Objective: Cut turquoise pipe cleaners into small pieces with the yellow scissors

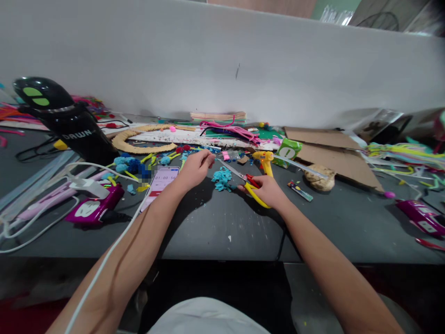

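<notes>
My right hand (pixel 267 189) is wrapped round the yellow and red handles of a pair of scissors (pixel 239 175). Their blades point up and to the left, toward my other hand. My left hand (pixel 197 168) is closed in a pinch near the blade tips; whatever its fingertips hold is too small to make out. Below the blades, between my two hands, lies a small heap of light blue snippets (pixel 222 179) on the dark grey table (pixel 215 232). A yellow glue gun (pixel 265 161) with a long clear glue stick (pixel 301 167) stands just behind my right hand.
Left of my forearm are a phone (pixel 160 183) showing a timer, a purple device (pixel 95 204) with white cables, and a black bottle (pixel 74 123). Farther back lie a tan ring (pixel 121 141) and pink pipe cleaners (pixel 239 132). Cardboard (pixel 333 160) and a green packet (pixel 288 150) are to the right.
</notes>
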Demonstrator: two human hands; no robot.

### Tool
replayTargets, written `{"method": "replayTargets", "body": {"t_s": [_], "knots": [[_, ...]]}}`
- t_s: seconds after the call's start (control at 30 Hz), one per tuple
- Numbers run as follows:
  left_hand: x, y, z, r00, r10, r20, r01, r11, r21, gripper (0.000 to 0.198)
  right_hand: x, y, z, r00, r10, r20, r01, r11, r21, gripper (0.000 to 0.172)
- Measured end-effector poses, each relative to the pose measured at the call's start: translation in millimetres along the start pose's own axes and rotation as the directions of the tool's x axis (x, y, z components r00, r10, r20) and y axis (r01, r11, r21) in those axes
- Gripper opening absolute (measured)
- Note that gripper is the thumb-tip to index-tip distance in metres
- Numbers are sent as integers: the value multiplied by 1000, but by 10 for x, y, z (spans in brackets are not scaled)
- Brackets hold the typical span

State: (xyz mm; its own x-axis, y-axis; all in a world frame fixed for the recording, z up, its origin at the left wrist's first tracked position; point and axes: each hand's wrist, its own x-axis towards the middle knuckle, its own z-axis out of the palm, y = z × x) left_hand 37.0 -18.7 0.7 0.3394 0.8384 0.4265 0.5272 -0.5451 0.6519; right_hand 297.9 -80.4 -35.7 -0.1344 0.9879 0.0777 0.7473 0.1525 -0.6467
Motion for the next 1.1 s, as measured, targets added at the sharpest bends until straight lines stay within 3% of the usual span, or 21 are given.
{"method": "replayTargets", "body": {"t_s": [0.3, 1.1], "knots": [[3, -20, -1, 1000, 11, -4, -11, 1000, 0, 32, -18, 8, -20, 999, 38, -20, -38, 999, 12, 50], [1, -1, -6, 999, 39, 11, -39, 999, -15, 33, -13, -12, -35, 1000, -6, -4, 6, 1000, -17, 52]]}}
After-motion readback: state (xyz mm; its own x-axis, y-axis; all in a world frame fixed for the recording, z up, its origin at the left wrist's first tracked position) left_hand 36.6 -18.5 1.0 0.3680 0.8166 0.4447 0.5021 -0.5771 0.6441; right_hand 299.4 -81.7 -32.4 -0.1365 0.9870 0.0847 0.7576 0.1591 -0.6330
